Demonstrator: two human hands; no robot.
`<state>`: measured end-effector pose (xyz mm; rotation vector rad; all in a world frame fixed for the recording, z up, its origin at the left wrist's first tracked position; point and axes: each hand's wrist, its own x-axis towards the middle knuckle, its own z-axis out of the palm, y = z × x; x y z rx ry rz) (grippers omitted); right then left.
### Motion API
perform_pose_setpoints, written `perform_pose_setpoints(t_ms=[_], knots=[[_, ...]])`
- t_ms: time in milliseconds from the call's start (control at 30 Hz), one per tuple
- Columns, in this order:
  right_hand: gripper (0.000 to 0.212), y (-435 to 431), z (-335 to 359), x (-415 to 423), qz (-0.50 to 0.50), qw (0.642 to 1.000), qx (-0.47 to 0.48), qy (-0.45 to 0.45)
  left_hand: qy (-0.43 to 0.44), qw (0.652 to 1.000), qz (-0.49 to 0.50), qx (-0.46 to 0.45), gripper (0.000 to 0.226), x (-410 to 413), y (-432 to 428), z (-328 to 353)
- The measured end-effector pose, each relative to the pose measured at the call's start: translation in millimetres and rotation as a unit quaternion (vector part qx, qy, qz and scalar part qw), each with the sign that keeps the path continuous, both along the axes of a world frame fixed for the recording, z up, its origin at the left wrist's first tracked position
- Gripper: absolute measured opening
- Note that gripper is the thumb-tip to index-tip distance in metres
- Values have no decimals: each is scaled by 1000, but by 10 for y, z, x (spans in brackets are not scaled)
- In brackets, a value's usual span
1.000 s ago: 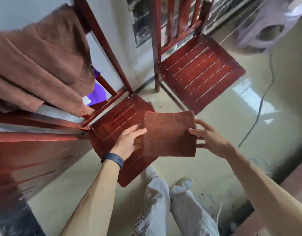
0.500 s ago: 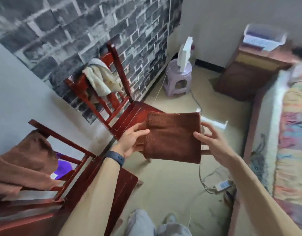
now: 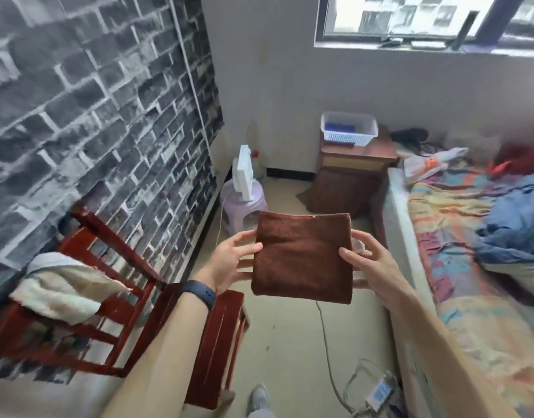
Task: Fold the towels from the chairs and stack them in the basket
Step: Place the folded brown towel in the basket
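A folded brown towel (image 3: 303, 257) hangs in the air in front of me, held flat between both hands. My left hand (image 3: 229, 260) pinches its left edge, thumb on top and fingers beneath. My right hand (image 3: 369, 265) pinches the right edge the same way. A white basket (image 3: 348, 128) with something blue inside stands on a wooden nightstand (image 3: 354, 164) at the far wall. A cream towel (image 3: 63, 289) lies draped over the back of a red wooden chair (image 3: 181, 321) at my lower left.
A lilac plastic stool (image 3: 244, 208) carrying a white object stands by the brick-patterned wall. A bed (image 3: 470, 267) with a colourful sheet and blue clothes fills the right side. A cable and power strip (image 3: 377, 390) lie on the floor near my shoe.
My view has swung up and to the right, from the chairs to the room with nightstand and basket. Both hands keep holding the folded brown towel, carried along.
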<state>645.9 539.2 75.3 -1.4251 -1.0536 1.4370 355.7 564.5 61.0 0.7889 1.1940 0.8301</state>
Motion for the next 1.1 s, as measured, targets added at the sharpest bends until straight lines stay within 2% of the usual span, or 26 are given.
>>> perform_pose_setpoints(t_ms=[233, 600, 800, 1100], knots=[[35, 1082, 158, 115, -55, 998, 17, 0, -1, 999, -44, -5, 29, 171, 1438, 86], [33, 3130, -83, 1028, -141, 990, 4, 22, 8, 995, -102, -7, 31, 1212, 3803, -45], [28, 4558, -331, 1731, -128, 990, -47, 26, 25, 994, -92, -49, 27, 1889, 5077, -248], [24, 6396, -751, 2336, -92, 985, -145, -25, 84, 983, -79, -142, 24, 2556, 6785, -734]])
